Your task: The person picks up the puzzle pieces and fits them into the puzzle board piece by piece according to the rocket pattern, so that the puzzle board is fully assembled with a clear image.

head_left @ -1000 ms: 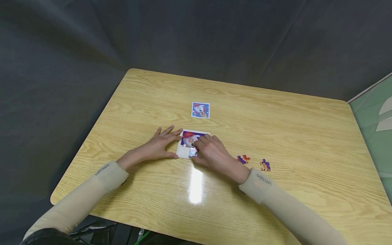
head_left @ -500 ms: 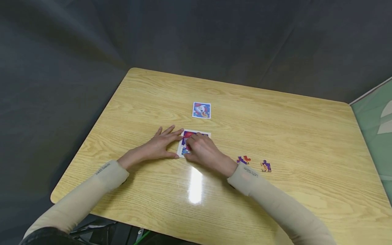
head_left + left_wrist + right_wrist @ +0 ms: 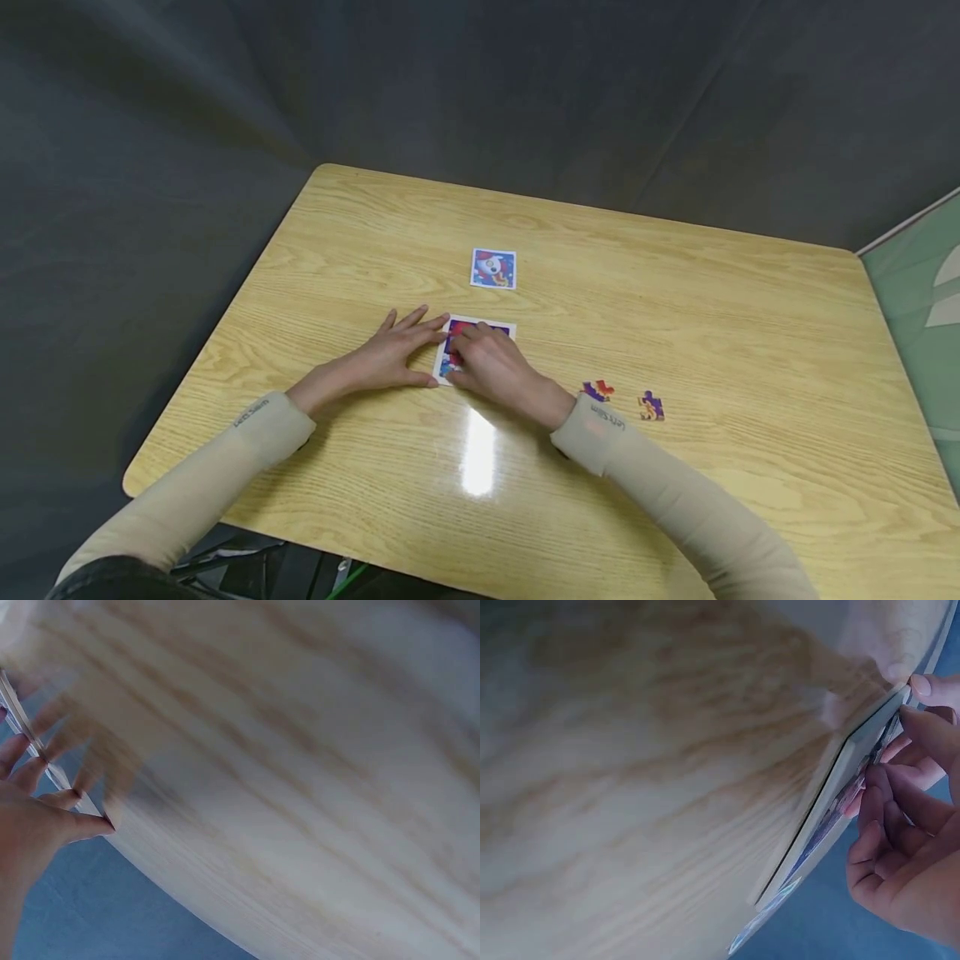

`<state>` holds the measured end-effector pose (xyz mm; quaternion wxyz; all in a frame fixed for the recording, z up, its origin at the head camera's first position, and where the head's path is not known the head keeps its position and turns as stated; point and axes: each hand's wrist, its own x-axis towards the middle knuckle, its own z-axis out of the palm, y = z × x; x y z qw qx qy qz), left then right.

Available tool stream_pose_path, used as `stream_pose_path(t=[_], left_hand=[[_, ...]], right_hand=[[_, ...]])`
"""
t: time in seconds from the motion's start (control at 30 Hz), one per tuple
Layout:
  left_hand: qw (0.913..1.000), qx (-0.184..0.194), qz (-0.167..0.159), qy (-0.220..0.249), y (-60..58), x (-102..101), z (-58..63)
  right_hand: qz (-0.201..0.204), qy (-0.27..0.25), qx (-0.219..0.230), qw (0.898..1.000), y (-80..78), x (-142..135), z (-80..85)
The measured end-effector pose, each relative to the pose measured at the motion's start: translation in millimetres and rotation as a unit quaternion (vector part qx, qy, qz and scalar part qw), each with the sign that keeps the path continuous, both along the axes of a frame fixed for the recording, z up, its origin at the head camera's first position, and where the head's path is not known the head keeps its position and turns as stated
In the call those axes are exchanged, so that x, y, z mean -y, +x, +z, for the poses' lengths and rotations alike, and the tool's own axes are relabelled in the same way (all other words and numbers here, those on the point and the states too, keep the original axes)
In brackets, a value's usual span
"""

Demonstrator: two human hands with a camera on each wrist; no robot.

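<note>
A small jigsaw puzzle tray (image 3: pixel 440 372) with a white border and a purple, red and white picture lies flat on the table. My left hand (image 3: pixel 392 357) rests at its left side, fingers spread, with index finger and thumb touching the border. Over the tray's middle, my right hand (image 3: pixel 495 362) has curled fingers and pinches a blue-and-white puzzle piece (image 3: pixel 450 366) at the lower left of the picture. Most of the picture is hidden under that hand. In the right wrist view, the tray's raised edge (image 3: pixel 821 806) shows beside the curled right fingers (image 3: pixel 874 840).
A square picture card (image 3: pixel 493 269) lies beyond the tray. Right of the right wrist are a purple-and-red pair of loose pieces (image 3: pixel 597 391), close together, and another loose piece (image 3: pixel 651 406). The wooden table (image 3: pixel 712 317) ends at a dark curtain (image 3: pixel 525 100).
My right hand has moved left over the tray, bringing the piece to the lower-left spot that showed bare white a second ago. The left hand has stayed in place.
</note>
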<state>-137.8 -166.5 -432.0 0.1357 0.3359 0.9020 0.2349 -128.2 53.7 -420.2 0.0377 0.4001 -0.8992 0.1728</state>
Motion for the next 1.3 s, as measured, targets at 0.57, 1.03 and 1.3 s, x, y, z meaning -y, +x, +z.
stream_pose_path(t=[0.57, 1.03, 1.3], left_hand=[[1.0000, -0.006, 0.001, -0.001, 0.8, 0, -0.3], [1.0000, -0.005, 0.001, -0.007, -0.1, 0, -1.4], [0.9999, -0.010, 0.001, -0.007, -0.1, 0, -2.1]], right_hand=[[-0.024, -0.022, 0.035, 0.999, 7.6, 4, -3.9], [-0.073, -0.022, 0.033, 0.997, 17.1, 6, 0.5], [-0.073, -0.012, 0.033, 0.997, 18.9, 4, 1.6]])
